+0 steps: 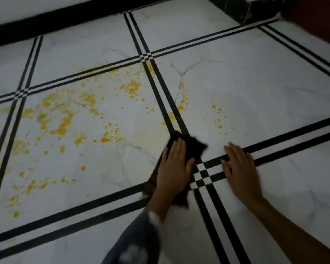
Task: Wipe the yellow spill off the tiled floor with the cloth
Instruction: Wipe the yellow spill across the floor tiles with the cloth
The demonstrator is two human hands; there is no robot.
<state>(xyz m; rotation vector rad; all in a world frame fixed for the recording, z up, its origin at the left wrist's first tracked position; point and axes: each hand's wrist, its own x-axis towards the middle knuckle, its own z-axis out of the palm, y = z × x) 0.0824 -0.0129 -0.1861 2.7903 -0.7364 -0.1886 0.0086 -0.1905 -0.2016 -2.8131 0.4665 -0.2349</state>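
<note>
A yellow spill is smeared and spattered over the white marble-look tiled floor, mostly on the tile at left, with smaller drops on the tile to the right of the black stripes. My left hand lies flat, fingers together, pressing a dark cloth onto the floor near the stripe crossing. The cloth sticks out beyond the fingertips and beside the wrist. My right hand rests flat and spread on the floor to the right, holding nothing.
Black double stripes divide the tiles. A black skirting band runs along the wall at the top. A dark block-like base stands at the top right, with a reddish-brown surface beside it. A patterned sleeve covers my left forearm.
</note>
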